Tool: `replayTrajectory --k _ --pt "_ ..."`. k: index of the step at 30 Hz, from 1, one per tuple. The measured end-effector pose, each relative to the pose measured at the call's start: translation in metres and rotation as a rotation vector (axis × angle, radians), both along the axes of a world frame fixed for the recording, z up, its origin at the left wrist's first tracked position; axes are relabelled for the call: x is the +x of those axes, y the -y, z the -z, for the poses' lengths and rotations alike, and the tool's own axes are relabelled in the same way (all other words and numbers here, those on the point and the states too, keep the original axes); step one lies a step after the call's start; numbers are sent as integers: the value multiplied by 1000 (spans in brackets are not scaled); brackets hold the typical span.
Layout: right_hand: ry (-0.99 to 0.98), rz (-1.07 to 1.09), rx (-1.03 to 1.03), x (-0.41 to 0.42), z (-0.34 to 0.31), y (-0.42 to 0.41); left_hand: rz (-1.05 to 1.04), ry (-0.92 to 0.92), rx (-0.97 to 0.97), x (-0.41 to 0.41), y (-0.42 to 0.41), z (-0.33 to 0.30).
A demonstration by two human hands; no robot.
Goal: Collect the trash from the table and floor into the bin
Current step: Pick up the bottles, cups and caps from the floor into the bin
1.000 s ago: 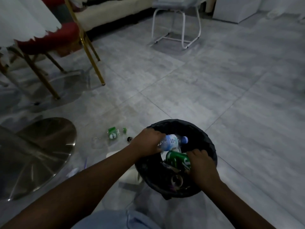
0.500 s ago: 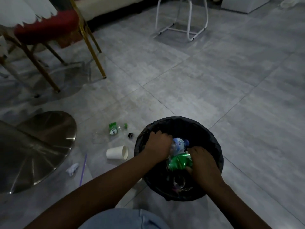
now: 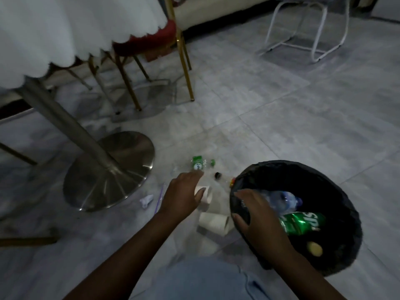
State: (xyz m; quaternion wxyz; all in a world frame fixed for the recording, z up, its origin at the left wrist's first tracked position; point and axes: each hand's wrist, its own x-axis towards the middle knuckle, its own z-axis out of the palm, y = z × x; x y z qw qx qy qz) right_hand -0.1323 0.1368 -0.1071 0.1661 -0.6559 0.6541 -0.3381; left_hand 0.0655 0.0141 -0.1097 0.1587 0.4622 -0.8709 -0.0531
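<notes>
The black bin [image 3: 337, 174] stands on the floor at the lower right. Inside it lie a clear water bottle [image 3: 281, 201] and a green can [image 3: 303, 223]. My right hand [image 3: 257, 215] rests on the bin's near-left rim, fingers curled over it. My left hand [image 3: 184, 193] hovers over a white paper cup [image 3: 205, 192] lying on the floor, fingers apart, touching or nearly touching it. A second paper cup [image 3: 214, 223] lies just below. A crushed clear bottle with a green label [image 3: 198, 165] lies beyond my left hand.
A crumpled paper [image 3: 146, 200], a purple straw [image 3: 159, 199] and a small black cap [image 3: 217, 175] lie on the tiles. The round metal table base [image 3: 112, 169] stands left. A red chair with gold legs [image 3: 151, 61] and a white-framed chair [image 3: 303, 35] stand behind.
Both hands let go of the bottle and the can, which now lie in the bin. My left hand moved out left over the paper cup; my right hand shifted onto the rim.
</notes>
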Motion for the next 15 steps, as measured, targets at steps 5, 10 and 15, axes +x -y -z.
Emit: replayTrajectory --k 5,10,15 --pt "0 -141 12 68 26 27 -199 34 44 88 5 30" --pt "-167 -222 129 123 91 56 -334 52 157 159 1 70" --pt "-395 -286 343 155 153 83 -401 105 253 198 5 112"
